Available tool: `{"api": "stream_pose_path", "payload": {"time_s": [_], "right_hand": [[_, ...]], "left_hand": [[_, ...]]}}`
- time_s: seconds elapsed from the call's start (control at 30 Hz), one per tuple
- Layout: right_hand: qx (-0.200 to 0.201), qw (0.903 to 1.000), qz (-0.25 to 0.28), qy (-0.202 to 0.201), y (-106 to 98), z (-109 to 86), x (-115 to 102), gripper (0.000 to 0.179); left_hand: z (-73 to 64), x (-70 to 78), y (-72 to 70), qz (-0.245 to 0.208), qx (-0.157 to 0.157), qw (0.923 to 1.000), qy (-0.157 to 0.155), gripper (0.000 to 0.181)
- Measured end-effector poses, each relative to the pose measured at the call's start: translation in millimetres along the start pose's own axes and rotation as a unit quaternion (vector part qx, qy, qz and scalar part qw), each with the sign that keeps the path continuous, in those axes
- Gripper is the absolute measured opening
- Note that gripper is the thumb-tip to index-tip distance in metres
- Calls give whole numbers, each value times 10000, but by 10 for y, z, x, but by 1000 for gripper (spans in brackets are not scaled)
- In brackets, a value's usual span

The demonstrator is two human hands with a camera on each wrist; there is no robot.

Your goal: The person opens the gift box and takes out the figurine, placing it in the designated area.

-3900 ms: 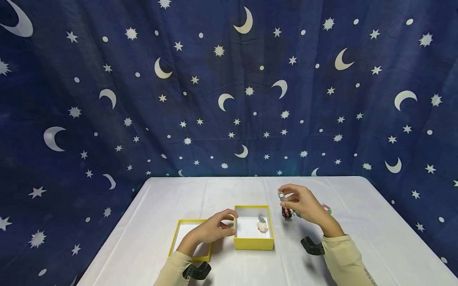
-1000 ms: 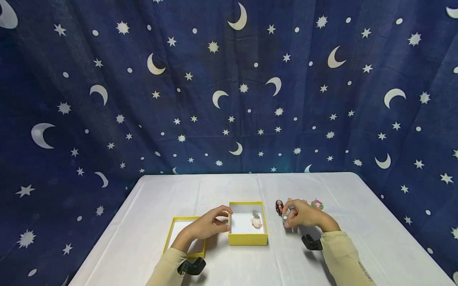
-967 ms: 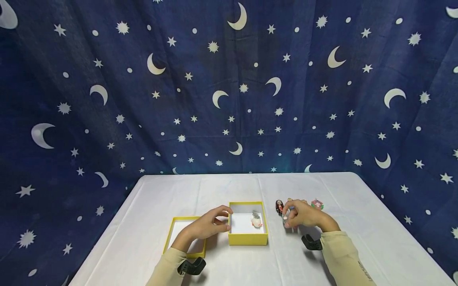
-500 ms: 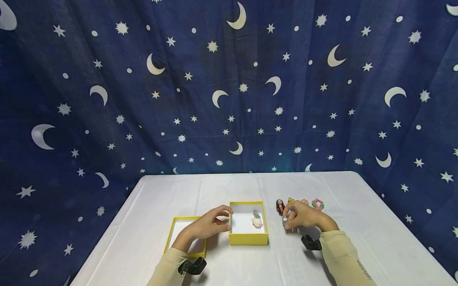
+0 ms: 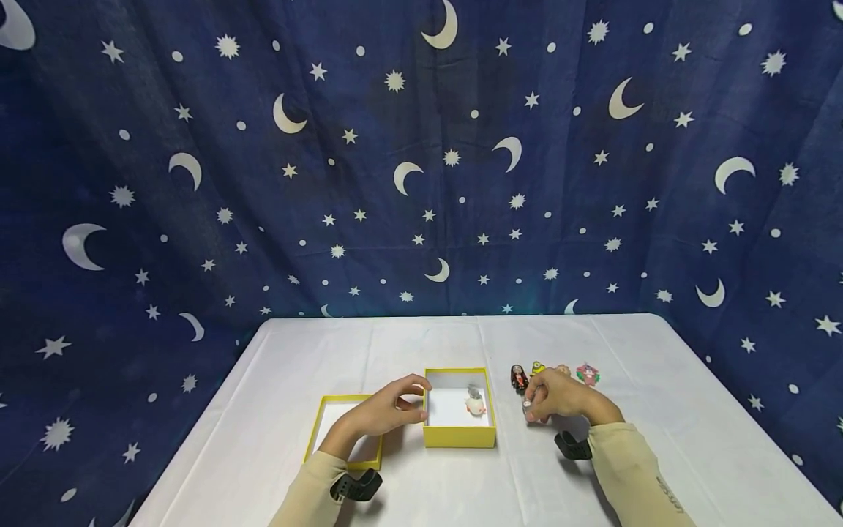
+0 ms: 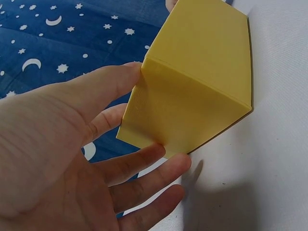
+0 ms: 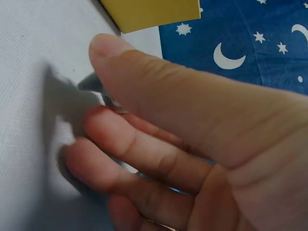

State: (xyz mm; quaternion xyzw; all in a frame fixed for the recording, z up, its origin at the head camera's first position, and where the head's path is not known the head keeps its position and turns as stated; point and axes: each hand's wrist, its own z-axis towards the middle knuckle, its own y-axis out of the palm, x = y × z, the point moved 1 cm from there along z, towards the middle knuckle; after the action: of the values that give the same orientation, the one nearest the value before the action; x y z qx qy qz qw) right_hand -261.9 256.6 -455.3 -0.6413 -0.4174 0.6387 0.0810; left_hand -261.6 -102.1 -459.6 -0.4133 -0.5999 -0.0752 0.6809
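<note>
My left hand (image 5: 388,408) touches the left wall of an open yellow box (image 5: 459,437). Thumb and index tips lie at its rim, and in the left wrist view the other, nearly straight fingers (image 6: 163,166) lie against or near the outer side. Inside the box, on its white bottom, is a small white-and-grey figurine (image 5: 475,405). To the right of the box, my right hand (image 5: 560,395) pinches a small grey figurine (image 5: 526,405) low over the table. The right wrist view shows only its pointed grey tip (image 7: 91,83) between thumb and fingers; contact with the table is unclear.
A dark-haired doll figurine (image 5: 519,378), a yellow figurine (image 5: 538,367) and a pink-and-green one (image 5: 588,375) stand behind the right hand; another is partly hidden. Left of the box lies its yellow-edged lid (image 5: 369,465), partly under the left forearm. White cloth covers the table (image 5: 316,351).
Since the oldest frame, my right hand has lowered the grey figurine from mid-air to beside the other figurines. In the last second it has hardly moved. The left hand stays at the box.
</note>
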Motion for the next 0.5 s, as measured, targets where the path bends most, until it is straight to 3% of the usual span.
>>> {"api": "stream_pose_path", "payload": {"time_s": [0.23,0.5], "right_hand": [[-124,9995,244,-184,2,22,15,25],[-25,9997,40,-223,34,24,23,27]], "left_hand": [[9,-8,5,75,-5,10000,25,41],[10,-8,5,45,-16,10000,-16,40]]}}
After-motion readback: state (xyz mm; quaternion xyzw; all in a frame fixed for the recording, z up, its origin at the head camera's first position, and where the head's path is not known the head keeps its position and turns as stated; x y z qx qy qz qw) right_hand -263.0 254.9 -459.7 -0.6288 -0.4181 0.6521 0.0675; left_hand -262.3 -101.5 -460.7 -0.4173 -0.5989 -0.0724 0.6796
